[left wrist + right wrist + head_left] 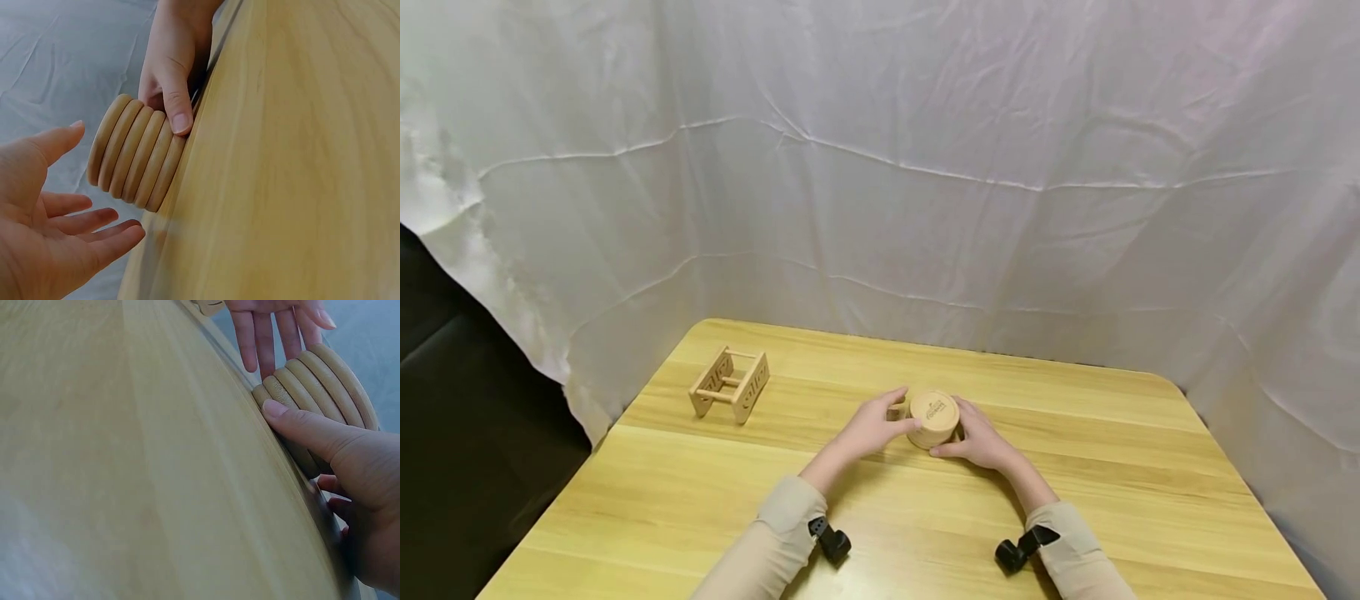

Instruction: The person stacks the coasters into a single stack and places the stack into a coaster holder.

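Observation:
A stack of several round wooden coasters (934,412) stands on the table, its top disc printed with small dark lettering. My right hand (981,437) grips the stack low on its right side, the thumb (300,422) lying across the lower discs and the fingers behind. On the other side my left hand (872,427) is spread beside the stack. In the left wrist view its fingers (94,240) are extended and a gap separates them from the coasters (134,156).
A wooden rack (730,386) with cut-out lettering on its side panels and crossbars stands at the table's back left. The wooden table (647,500) has rounded far corners, and a pale cloth curtain (925,167) hangs behind it. Dark material (467,417) lies left of the table.

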Motion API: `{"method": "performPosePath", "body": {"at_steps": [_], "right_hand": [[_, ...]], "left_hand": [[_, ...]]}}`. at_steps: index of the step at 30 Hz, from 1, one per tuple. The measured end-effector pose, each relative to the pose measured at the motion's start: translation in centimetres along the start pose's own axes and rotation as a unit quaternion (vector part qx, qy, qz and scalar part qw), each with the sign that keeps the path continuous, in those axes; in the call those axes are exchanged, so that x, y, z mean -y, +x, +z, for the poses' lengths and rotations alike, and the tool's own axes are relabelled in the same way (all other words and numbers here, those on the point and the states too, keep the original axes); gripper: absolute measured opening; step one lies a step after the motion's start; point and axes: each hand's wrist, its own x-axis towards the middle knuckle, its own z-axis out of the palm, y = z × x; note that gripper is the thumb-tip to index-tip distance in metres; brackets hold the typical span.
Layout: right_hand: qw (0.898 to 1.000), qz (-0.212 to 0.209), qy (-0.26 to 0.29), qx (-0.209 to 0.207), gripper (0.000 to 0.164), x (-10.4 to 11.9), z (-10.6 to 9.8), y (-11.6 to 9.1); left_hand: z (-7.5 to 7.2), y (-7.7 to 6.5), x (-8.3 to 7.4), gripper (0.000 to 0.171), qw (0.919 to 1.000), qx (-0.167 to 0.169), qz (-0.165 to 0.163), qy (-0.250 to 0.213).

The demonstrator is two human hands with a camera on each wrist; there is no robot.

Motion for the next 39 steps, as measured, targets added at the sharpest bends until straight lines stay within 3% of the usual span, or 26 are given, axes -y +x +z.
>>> {"method": "performPosePath", "body": {"at_steps": [8, 18, 25, 30, 39], "right_hand": [[1.0, 0.003, 0.006, -0.006, 0.094, 0.0, -0.1, 0.1], [1.0, 0.02, 0.012, -0.016, 0.094, 0.3, -0.1, 0.2], [1.0, -0.012, -0.001, -0.029, 0.088, 0.9, -0.5, 0.1], [0.999, -0.03, -0.023, -0.028, 0.087, 1.1, -0.7, 0.1], [0.997, -0.052, -0.051, -0.027, 0.088, 1.1, -0.6, 0.0]], "left_hand": [[0.9, 0.7, 0.4, 0.066, 0.999, -0.013, -0.022, -0.038], [1.8, 0.9, -0.2, 0.052, 0.9922, -0.073, -0.067, -0.075], [1.9, 1.1, -0.1, 0.047, 0.9749, -0.082, -0.111, -0.175], [1.7, 1.1, 0.0, 0.048, 0.9656, -0.079, -0.128, -0.212], [1.4, 0.6, 0.9, 0.048, 0.9464, -0.043, -0.126, -0.294]]}}
